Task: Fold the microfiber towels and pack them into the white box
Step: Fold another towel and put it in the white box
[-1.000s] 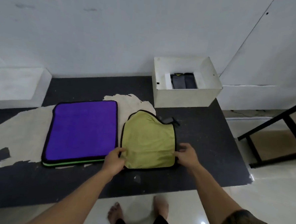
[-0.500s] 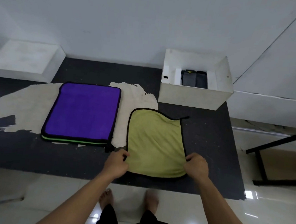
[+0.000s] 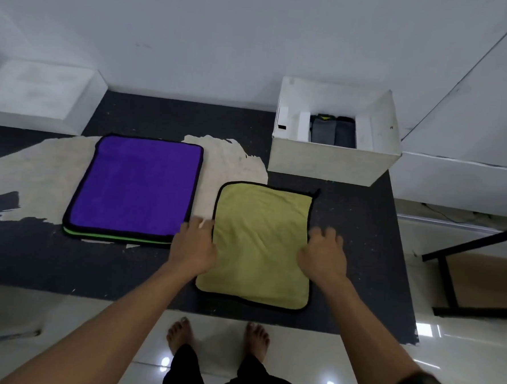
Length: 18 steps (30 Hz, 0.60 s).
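A yellow-green microfiber towel [image 3: 261, 242] with black trim lies flat on the dark table [image 3: 358, 257], near its front edge. My left hand [image 3: 192, 247] rests at the towel's left edge, about halfway along, fingers stretched forward and blurred. Over the right edge lies my right hand [image 3: 322, 255], with its fingers loosely bent. Neither hand plainly grips the cloth. To the left sits a purple towel [image 3: 137, 184], with a green towel [image 3: 110, 238] showing under it. The white box [image 3: 331, 164] stands at the back right, holding dark grey folded towels [image 3: 330, 131].
A white block [image 3: 38, 98] sits at the table's back left corner. A black metal frame [image 3: 449, 278] stands on the floor to the right. A pale worn patch [image 3: 39, 178] spreads under the purple towel. My bare feet [image 3: 216, 338] are below the front edge.
Both hands left the towel's near corners and slid forward to the middle of its side edges. The towel now lies flatter and closer to the front edge.
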Available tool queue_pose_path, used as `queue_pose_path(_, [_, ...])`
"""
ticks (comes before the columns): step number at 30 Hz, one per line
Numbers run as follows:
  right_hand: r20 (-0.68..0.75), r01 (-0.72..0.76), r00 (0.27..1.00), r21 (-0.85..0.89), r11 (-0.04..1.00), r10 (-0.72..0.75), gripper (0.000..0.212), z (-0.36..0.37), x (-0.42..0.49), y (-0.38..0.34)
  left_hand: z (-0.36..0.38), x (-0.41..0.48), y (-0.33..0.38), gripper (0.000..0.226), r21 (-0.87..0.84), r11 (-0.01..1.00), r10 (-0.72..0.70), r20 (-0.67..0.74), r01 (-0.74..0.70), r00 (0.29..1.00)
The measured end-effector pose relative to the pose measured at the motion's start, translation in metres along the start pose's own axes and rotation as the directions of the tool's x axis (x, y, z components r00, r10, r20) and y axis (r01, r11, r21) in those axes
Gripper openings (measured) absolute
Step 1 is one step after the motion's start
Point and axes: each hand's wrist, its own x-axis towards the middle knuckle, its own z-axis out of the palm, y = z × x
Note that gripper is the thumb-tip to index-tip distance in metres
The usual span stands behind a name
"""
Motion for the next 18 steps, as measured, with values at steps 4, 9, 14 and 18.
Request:
queue_pose_path(4, [0.001,0.168,0.986,0.040,0.985,-0.169,0.071,-0.007,0.040,-0.026,-0.006,0.044,0.020,0.085,0.159,0.965,0.194,0.095,-0.208,0.976])
queue_pose_path(9, [0.324,0.194,0.934,-0.111,0.975,-0.149,0.113,0.008,0.070,-0.021,0.004,0.074,0.014,0.124,0.358,0.901,0.115,0.344,-0.243,0.932])
queue_pose_path(14, [0.337,0.225,0.930,-0.197,0.954,-0.149,0.140,0.018,0.082,-0.007,0.006,0.087,0.007,0.134,0.385,0.888,0.113,0.345,-0.251,0.932])
queue_pose_path(18, [0.251,0.218,0.951,-0.125,0.968,-0.181,0.131,0.015,0.087,-0.006,0.006,0.089,0.010,0.121,0.284,0.932,0.131,0.316,-0.225,0.940])
